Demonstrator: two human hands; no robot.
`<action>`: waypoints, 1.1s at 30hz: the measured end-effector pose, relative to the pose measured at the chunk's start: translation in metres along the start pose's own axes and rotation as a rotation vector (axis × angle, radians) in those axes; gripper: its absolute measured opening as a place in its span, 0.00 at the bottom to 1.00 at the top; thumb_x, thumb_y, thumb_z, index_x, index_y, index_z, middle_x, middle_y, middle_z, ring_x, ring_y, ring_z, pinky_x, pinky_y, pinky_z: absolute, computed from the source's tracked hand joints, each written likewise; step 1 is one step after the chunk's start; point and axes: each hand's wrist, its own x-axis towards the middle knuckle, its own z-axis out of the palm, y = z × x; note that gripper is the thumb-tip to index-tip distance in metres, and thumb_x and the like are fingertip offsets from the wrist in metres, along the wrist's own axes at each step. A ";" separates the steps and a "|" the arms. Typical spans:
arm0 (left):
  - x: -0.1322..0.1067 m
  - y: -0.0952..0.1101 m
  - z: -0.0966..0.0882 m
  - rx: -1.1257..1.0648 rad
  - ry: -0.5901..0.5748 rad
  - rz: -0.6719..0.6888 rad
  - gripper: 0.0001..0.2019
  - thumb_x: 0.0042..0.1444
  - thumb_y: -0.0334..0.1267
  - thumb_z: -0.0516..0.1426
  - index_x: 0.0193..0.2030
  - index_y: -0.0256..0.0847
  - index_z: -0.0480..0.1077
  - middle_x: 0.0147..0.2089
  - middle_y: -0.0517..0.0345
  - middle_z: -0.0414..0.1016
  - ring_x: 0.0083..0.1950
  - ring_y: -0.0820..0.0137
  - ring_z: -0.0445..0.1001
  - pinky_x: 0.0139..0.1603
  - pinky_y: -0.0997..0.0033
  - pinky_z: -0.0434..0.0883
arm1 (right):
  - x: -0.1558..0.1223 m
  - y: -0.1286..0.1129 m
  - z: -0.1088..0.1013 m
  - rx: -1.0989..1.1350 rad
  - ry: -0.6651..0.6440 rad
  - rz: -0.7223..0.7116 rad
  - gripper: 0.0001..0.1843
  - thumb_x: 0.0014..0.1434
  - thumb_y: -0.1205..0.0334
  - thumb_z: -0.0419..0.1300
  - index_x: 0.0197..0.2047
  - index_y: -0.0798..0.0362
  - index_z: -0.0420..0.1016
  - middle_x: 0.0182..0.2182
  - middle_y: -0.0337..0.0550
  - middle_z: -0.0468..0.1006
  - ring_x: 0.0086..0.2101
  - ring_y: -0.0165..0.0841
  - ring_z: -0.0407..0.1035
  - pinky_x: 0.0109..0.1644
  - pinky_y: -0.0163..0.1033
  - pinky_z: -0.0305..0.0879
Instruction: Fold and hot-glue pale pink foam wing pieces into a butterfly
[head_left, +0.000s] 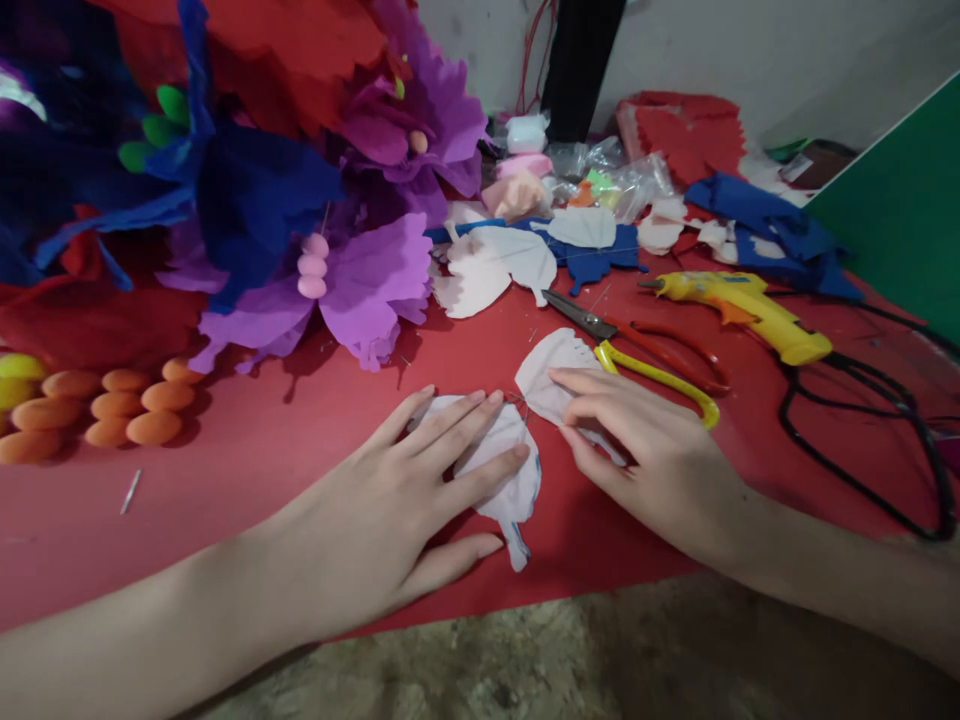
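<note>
My left hand [409, 490] lies flat, fingers spread, over a white leaf-shaped cutout [499, 465] with a short stem. Bluish marks run along the cutout's right edge, and its left part is hidden under my fingers. Just to the right, my right hand [645, 435] has its fingers curved onto a second white cutout [546, 375] with a scalloped edge, gripping it. The two cutouts lie close together on the red table cover [450, 350]. Scissors [600, 330] with one red and one yellow handle rest behind my right hand.
A yellow glue gun [750, 305] with a looped black cord lies right. More white cutouts [495, 265] and blue pieces [780, 230] are at the back. Large cloth-like flowers [382, 270] and orange egg-shaped pieces [154, 425] fill the left. A green panel [900, 200] stands right.
</note>
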 end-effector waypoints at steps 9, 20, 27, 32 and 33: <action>-0.002 0.001 0.001 0.038 0.058 -0.007 0.22 0.65 0.46 0.42 0.61 0.38 0.59 0.63 0.38 0.60 0.62 0.52 0.62 0.57 0.43 0.61 | -0.002 -0.003 -0.004 0.059 0.022 0.034 0.03 0.58 0.71 0.52 0.34 0.55 0.64 0.44 0.49 0.75 0.47 0.31 0.70 0.52 0.36 0.68; -0.002 0.000 0.002 0.006 0.065 -0.037 0.22 0.65 0.47 0.44 0.61 0.39 0.60 0.63 0.38 0.61 0.62 0.52 0.63 0.59 0.42 0.60 | -0.002 -0.004 -0.003 0.005 -0.200 -0.131 0.20 0.62 0.65 0.43 0.53 0.64 0.66 0.56 0.53 0.65 0.58 0.38 0.58 0.58 0.50 0.62; -0.003 0.001 0.002 0.003 0.062 -0.036 0.23 0.65 0.47 0.44 0.61 0.40 0.60 0.63 0.39 0.61 0.62 0.52 0.62 0.59 0.41 0.59 | -0.004 -0.001 -0.002 -0.023 -0.226 -0.119 0.22 0.64 0.64 0.42 0.54 0.66 0.66 0.56 0.53 0.65 0.56 0.38 0.61 0.56 0.48 0.66; -0.003 0.000 0.002 0.022 0.048 -0.028 0.23 0.64 0.47 0.45 0.62 0.39 0.59 0.63 0.39 0.61 0.62 0.52 0.62 0.58 0.41 0.60 | -0.003 -0.001 -0.003 -0.014 -0.221 -0.117 0.22 0.64 0.64 0.42 0.54 0.66 0.67 0.55 0.53 0.66 0.55 0.38 0.62 0.56 0.48 0.66; -0.002 0.000 0.002 0.024 0.045 -0.028 0.23 0.64 0.47 0.45 0.62 0.40 0.59 0.63 0.39 0.61 0.62 0.52 0.62 0.59 0.41 0.59 | -0.003 -0.002 -0.003 -0.013 -0.213 -0.117 0.22 0.64 0.64 0.42 0.53 0.67 0.67 0.55 0.53 0.66 0.55 0.39 0.62 0.55 0.48 0.66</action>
